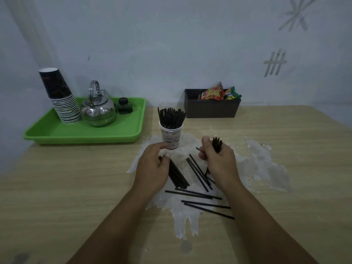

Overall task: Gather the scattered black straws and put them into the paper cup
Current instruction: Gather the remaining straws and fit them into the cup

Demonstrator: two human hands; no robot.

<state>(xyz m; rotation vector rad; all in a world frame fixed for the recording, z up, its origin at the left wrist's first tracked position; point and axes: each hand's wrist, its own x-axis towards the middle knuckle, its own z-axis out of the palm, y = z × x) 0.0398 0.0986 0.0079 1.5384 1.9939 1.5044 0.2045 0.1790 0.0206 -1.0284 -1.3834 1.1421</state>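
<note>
The right hand (219,159) has its fingers wrapped round an upright bundle of black straws (217,144); the left hand (152,166) pinches a sheaf (178,178) lying on the tabletop (76,178), just before the paper cup (171,136). Loose straws (200,195) lie between; light, stiff and slippery, best gripped mid-length

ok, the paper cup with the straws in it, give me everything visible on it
The paper cup is white with dark printed lettering and small patterns, tapering toward its base. It stands upright on the wooden table, at the far edge of a worn pale patch, right of the green tray. A dense bundle of black straws stands in it, fanning slightly above the rim. The left hand is just in front, hiding part of its base; contact cannot be told.
</note>
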